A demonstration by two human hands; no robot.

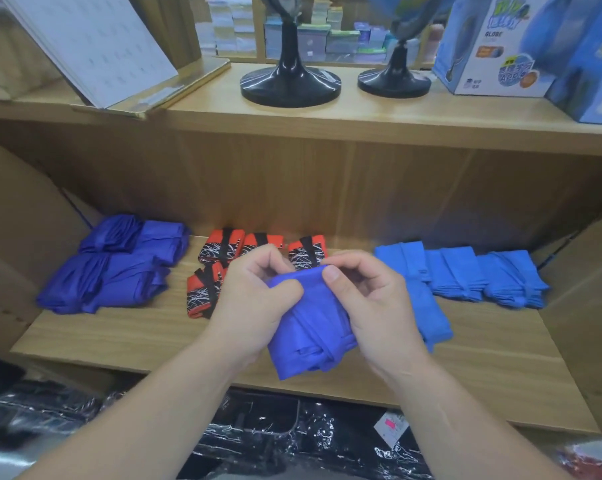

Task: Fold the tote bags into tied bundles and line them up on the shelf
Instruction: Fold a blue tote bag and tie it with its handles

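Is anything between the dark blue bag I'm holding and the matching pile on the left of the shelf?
Yes: the orange bundles lie between the held bag and the dark blue pile. A strip of shelf runs in front of them, so passing there looks possible.

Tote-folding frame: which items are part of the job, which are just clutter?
Job: dark blue bag, gripped by left hand and right hand; dark blue bundles, orange bundles, light blue bundles, lower shelf.
Clutter: black stands, globe box, paper stack, plastic-wrapped goods below.
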